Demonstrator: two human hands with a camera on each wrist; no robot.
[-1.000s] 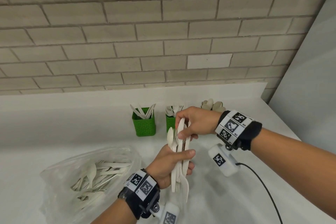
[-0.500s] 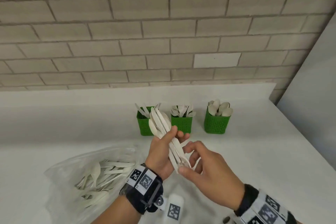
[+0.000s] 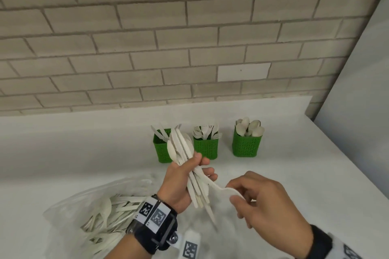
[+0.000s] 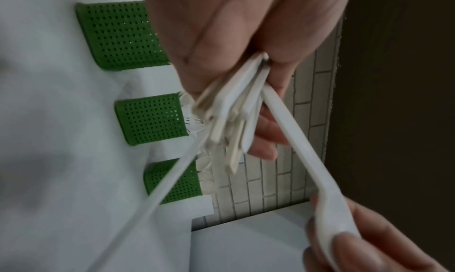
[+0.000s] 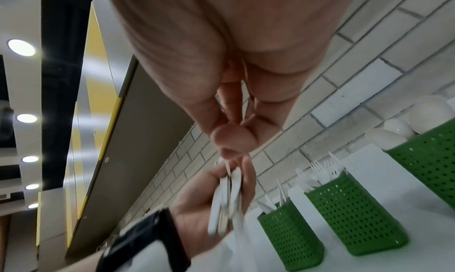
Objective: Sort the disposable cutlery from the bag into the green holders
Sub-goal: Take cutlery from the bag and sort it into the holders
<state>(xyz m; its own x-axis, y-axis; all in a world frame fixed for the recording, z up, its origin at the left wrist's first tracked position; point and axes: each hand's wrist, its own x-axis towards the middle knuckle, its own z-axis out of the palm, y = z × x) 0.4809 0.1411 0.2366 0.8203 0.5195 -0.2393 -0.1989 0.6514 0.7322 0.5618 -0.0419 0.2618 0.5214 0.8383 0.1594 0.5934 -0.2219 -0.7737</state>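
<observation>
My left hand [image 3: 185, 176] grips a bundle of white disposable cutlery [image 3: 185, 153] upright above the counter, handles [image 4: 229, 120] fanning out below the fist. My right hand [image 3: 259, 197] pinches the wide head of one white piece [image 3: 223, 190] whose handle still runs into the bundle. Three green holders stand by the wall: the left one [image 3: 161, 151] with knives, the middle one [image 3: 206, 147] with forks, the right one [image 3: 247, 146] with spoons. A clear plastic bag [image 3: 101, 214] with several more pieces lies at the lower left.
The white counter [image 3: 294, 174] ends at a brick wall [image 3: 189, 38] behind and a grey panel [image 3: 357, 111] on the right. Wrist camera units hang under both wrists.
My right hand has dropped from the top of the bundle to below it and has drawn one piece out to the right. The left hand has lifted the bundle toward the holders.
</observation>
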